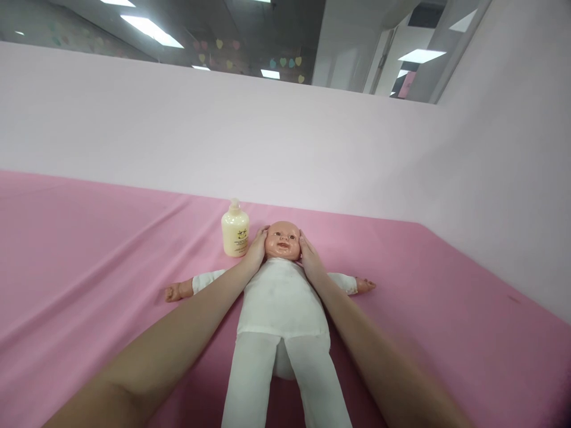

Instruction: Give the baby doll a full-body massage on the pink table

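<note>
Cream-yellow pump bottle [235, 230] stands upright on the pink sheet [89, 249], close to the back wall. Pale pink partition walls [223, 125] rise behind and to the right. Above them, ceiling light panels [151, 31] and small pastel heart decorations [285, 62] on a dark surface.
</note>
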Tool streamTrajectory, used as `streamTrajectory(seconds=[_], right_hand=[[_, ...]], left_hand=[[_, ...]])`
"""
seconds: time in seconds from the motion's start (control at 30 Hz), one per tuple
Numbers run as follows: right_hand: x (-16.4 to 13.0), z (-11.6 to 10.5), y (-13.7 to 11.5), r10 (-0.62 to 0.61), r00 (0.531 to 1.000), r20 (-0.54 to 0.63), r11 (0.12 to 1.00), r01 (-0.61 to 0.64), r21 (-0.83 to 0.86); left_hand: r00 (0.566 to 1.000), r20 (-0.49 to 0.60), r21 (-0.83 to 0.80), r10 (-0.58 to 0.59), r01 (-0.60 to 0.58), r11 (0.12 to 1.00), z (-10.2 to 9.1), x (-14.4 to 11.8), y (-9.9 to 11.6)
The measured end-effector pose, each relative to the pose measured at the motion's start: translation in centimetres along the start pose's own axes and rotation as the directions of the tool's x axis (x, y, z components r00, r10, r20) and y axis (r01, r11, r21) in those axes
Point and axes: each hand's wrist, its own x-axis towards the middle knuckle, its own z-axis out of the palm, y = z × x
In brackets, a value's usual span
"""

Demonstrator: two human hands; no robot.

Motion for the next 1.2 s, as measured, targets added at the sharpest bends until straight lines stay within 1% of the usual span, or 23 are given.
streamTrajectory(seconds=[0.1,0.2,0.27,0.33,0.4,0.5,0.6,0.73,0.87,0.97,1.07,1.2], right_hand=[[0.1,0.0,-0.1,0.061,0.998,0.001,0.998,-0.061,-0.001],[0.0,0.1,-0.3,0.07,0.997,0.031,0.997,-0.07,-0.017],[-0.1,0.0,-0.4,0.072,0.996,0.048,0.997,-0.07,-0.043],[-0.3,0.0,-0.5,0.067,0.996,0.066,0.995,-0.062,-0.074],[-0.4,0.0,-0.6,0.049,0.995,0.081,0.995,-0.041,-0.096],[-0.7,0.2,-0.7,-0.017,0.998,0.067,0.991,0.026,-0.128],[-0.9,0.5,-0.8,-0.097,0.995,0.031,0.977,0.101,-0.188],[-1.1,0.8,-1.2,-0.128,0.992,0.009,0.966,0.127,-0.225],[-1.3,0.8,-1.5,-0.114,0.993,0.039,0.966,0.12,-0.227],[-1.4,0.8,-1.5,-0.117,0.993,0.036,0.968,0.122,-0.22],[-1.3,0.8,-1.5,-0.113,0.992,0.058,0.967,0.123,-0.224],[-1.3,0.8,-1.7,-0.082,0.994,0.07,0.969,0.096,-0.226]], left_hand=[[1.0,-0.003,0.048,0.001,-0.001,0.999,0.4,-0.4,0.5],[1.0,0.005,0.133,0.009,-0.009,0.991,0.5,-0.7,0.9],[0.999,0.008,0.221,0.039,-0.04,0.975,0.3,-0.8,1.1],[0.995,0.007,0.345,0.104,-0.1,0.933,0.1,-1.1,1.3],[0.984,-0.004,0.471,0.178,-0.155,0.868,0.1,-1.7,1.6],[0.968,-0.014,0.578,0.25,-0.196,0.792,0.4,-2.8,2.2],[0.963,0.022,0.607,0.269,-0.227,0.762,0.7,-3.6,2.8],[0.968,0.066,0.637,0.243,-0.229,0.736,0.8,-3.9,3.2],[0.976,0.04,0.612,0.212,-0.192,0.767,0.7,-3.9,3.2],[0.98,0.019,0.593,0.198,-0.17,0.787,0.7,-3.9,3.1],[0.972,0.032,0.595,0.233,-0.206,0.777,0.7,-3.8,2.9],[0.947,0.057,0.625,0.317,-0.282,0.728,0.6,-3.5,2.6]])
